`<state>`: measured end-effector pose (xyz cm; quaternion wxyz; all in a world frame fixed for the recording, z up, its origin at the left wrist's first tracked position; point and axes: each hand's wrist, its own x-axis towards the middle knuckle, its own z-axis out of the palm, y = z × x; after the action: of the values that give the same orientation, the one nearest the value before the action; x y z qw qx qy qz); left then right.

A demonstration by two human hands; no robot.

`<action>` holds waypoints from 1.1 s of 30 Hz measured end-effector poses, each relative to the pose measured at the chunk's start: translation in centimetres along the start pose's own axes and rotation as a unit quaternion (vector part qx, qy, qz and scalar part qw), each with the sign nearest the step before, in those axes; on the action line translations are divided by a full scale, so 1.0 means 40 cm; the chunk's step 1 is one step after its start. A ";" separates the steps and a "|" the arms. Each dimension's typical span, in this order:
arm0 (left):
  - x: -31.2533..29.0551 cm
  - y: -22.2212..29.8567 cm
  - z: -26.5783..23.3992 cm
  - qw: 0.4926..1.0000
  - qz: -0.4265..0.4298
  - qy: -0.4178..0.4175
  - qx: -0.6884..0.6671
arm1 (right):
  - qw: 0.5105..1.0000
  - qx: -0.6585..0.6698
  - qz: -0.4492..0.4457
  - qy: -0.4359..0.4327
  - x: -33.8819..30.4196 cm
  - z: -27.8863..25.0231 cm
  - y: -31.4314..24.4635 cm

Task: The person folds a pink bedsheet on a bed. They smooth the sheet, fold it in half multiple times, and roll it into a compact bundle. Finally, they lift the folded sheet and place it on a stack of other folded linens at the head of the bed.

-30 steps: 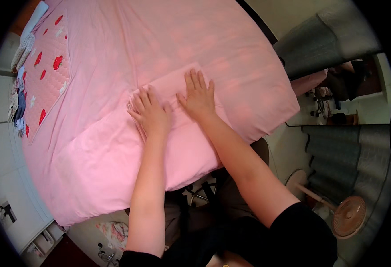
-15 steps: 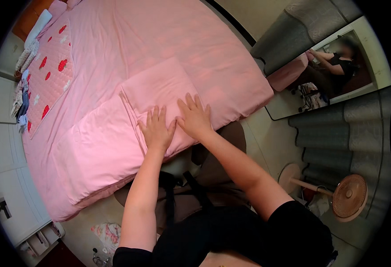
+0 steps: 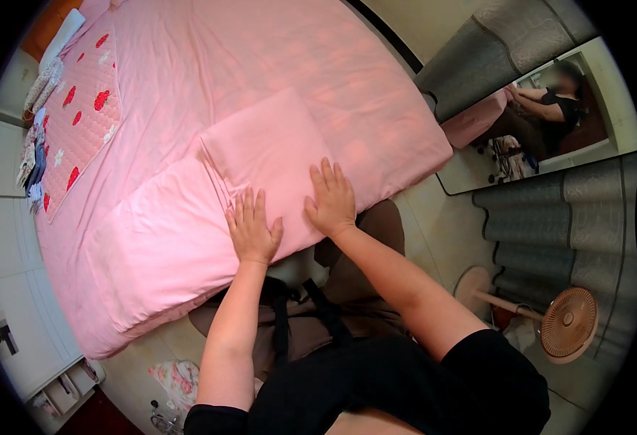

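A folded pink cloth (image 3: pixel 268 138), looking like a sheet or cover, lies near the bed's front edge. Both palms press down flat on it. My left hand (image 3: pixel 252 230) rests by its left side, fingers stretched out, where small creases gather near the fingertips. My right hand (image 3: pixel 334 199) lies on its right part, fingers spread, with a gap of pink cloth between the two hands. Neither hand grips anything. Beneath and around the folded piece spreads the pink bedding (image 3: pixel 152 246) of the bed, slightly wrinkled to the left.
A quilted strawberry-print mat (image 3: pixel 83 123) lies at the bed's far left, with folded clothes (image 3: pixel 34 159) beside it. White cabinets (image 3: pixel 10 254) line the left. On the right stand a mirror (image 3: pixel 550 123), grey curtains (image 3: pixel 536 225) and a fan (image 3: pixel 568 324). A floral cloth (image 3: pixel 177 384) is on the floor.
My hands have moved apart across the folded cloth, the right one outward to the right, the left one slightly nearer to me. The cloth's top looks smoother and its left edge has shifted a little.
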<state>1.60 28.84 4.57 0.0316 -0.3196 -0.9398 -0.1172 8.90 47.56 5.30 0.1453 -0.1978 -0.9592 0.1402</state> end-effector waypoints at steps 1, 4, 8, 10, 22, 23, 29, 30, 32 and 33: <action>0.000 0.000 0.002 1.000 0.000 0.000 -0.003 | 1.000 0.001 0.000 0.002 -0.002 0.003 0.003; 0.001 -0.002 0.007 1.000 0.003 -0.002 -0.013 | 0.999 0.024 -0.013 0.032 -0.012 0.018 0.019; 0.000 -0.004 0.007 1.000 0.006 0.000 -0.029 | 0.994 0.076 -0.049 0.064 -0.019 0.034 0.048; -0.006 -0.009 0.016 1.000 0.009 0.014 -0.027 | 0.992 0.082 -0.063 0.077 -0.024 0.033 0.052; -0.013 -0.011 0.029 0.997 0.019 0.056 -0.041 | 0.982 0.096 -0.107 0.124 -0.036 0.045 0.077; -0.014 -0.012 0.028 0.998 0.016 0.055 -0.040 | 0.981 0.099 -0.109 0.123 -0.040 0.046 0.078; -0.016 -0.005 0.024 0.997 0.013 0.070 -0.036 | 0.980 0.105 -0.115 0.125 -0.058 0.052 0.097; -0.017 -0.003 0.025 0.996 0.015 0.076 -0.036 | 0.980 0.106 -0.115 0.126 -0.061 0.052 0.099; -0.018 -0.003 0.025 0.996 0.016 0.082 -0.033 | 0.978 0.115 -0.115 0.129 -0.063 0.054 0.101; -0.019 -0.003 0.024 0.996 0.015 0.082 -0.030 | 0.977 0.122 -0.114 0.131 -0.064 0.055 0.102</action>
<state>2.13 28.54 3.50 0.1007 -0.3237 -0.9253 -0.1702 11.81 49.62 1.37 0.3074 -0.0842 -0.9239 0.2117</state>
